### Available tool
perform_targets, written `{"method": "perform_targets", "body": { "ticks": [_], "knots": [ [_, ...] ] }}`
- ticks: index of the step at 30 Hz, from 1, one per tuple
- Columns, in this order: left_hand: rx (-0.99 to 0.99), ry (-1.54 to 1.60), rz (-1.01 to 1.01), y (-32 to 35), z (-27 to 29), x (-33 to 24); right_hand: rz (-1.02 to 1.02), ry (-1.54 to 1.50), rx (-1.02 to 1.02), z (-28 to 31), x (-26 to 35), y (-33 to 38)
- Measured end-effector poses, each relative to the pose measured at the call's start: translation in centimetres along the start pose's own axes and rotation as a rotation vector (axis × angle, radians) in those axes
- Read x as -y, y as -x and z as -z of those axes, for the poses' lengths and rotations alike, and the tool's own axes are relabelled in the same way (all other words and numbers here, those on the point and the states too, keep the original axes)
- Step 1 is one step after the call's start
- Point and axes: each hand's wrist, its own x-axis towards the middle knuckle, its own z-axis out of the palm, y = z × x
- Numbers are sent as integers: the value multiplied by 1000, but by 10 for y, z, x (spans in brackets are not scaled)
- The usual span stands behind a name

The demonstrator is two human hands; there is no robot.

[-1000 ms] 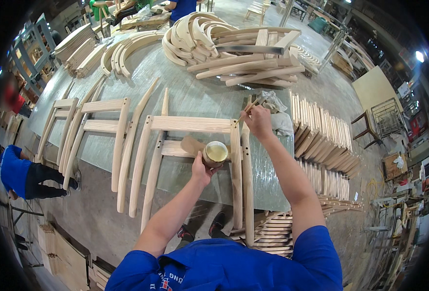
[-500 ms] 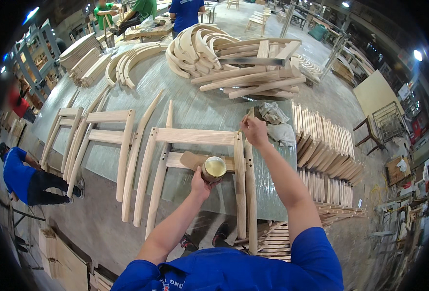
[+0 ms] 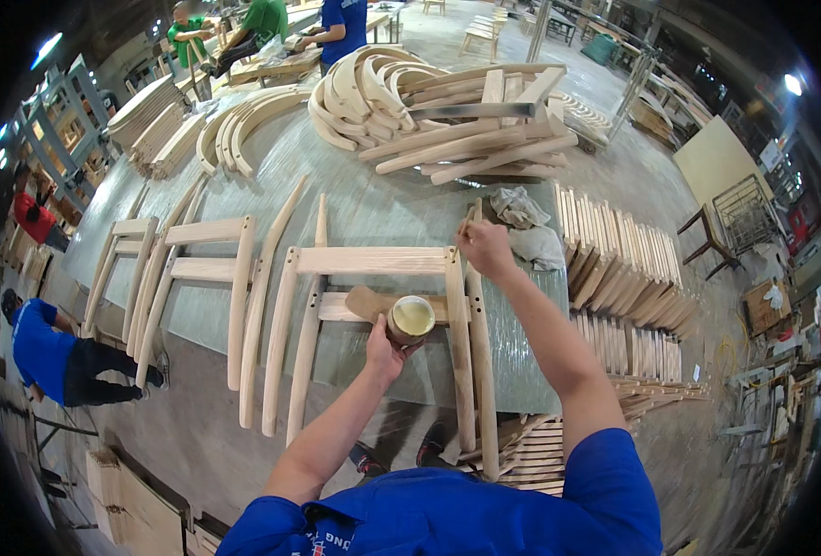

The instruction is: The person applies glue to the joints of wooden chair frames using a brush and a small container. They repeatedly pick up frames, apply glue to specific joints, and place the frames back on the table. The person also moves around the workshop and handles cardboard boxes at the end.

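Observation:
My left hand (image 3: 387, 353) is wrapped around a small round cup (image 3: 411, 318) of pale yellowish liquid. It hovers over the lower rail of a light wooden chair frame (image 3: 373, 261). A flat brown rounded wooden piece (image 3: 366, 303) shows beside the cup; whether my hand touches it I cannot tell. My right hand (image 3: 486, 249) pinches a thin stick (image 3: 471, 217), whose upper end pokes out above the fingers. That hand is at the frame's upper right corner, where dark holes show in the post. The stick's lower tip is hard to make out.
More chair frames (image 3: 209, 228) lean along the table (image 3: 355, 176) to the left. Curved wooden parts (image 3: 364, 97) are heaped at the back. Crumpled rags (image 3: 537, 246) lie right of my right hand, beside stacked slats (image 3: 619, 232). A person in blue (image 3: 44, 338) bends at the left.
My right hand has shifted slightly at the frame's corner, and the stick's angle has changed. The cup stays nearly in place. The whole view has moved a little.

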Motion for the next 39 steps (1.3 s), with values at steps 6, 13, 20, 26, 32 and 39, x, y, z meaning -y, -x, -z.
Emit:
{"method": "perform_targets", "body": {
  "ticks": [6,13,20,26,32,39],
  "knots": [
    [7,-25,-24,4,-2,-3,-30,77,13,-7,-2,-1],
    [1,-102,-103,5,-11,-17,109,-6,-44,27,18,14],
    [3,-278,-343,15,-49,-38,38,-518,-131,73,59,47],
    [122,-232,-346,26,-79,-37,-507,-1255,-119,53,37,76],
    [112,-135,-239,23,-75,-30,-586,-1551,-190,65,30,105],
    [185,-42,-154,6,-88,-7,-920,-1523,-325,44,12,122]
  ]
}}
